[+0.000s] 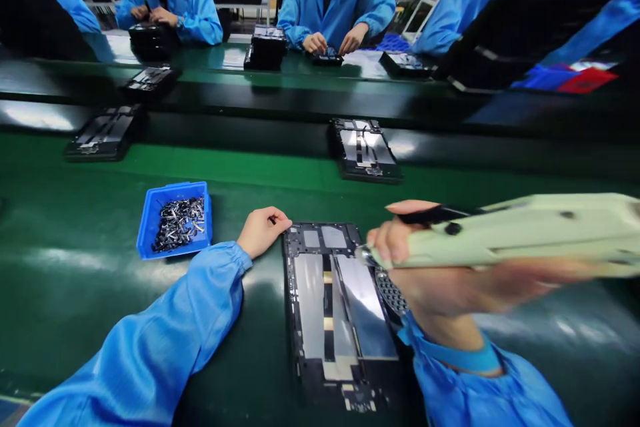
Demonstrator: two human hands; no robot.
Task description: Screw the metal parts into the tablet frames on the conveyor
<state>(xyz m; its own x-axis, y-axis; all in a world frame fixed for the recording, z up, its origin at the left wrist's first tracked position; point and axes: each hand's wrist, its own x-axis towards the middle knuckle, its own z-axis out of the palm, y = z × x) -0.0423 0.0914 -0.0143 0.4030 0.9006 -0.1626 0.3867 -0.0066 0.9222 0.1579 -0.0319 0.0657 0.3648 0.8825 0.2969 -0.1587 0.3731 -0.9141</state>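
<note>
A black device chassis with shiny metal plates (335,310) lies flat on the green table in front of me. My left hand (261,231) rests curled at its upper left corner, fingers pinched on something small and dark that I cannot make out. My right hand (407,260) grips a pale green electric screwdriver (510,235), held level above the right side of the chassis with its tip pointing left.
A blue bin of small metal parts (176,219) sits left of my left hand. More chassis trays (367,149) (105,132) lie on the black conveyor strip beyond. Several people in blue coats work at the far bench (330,20).
</note>
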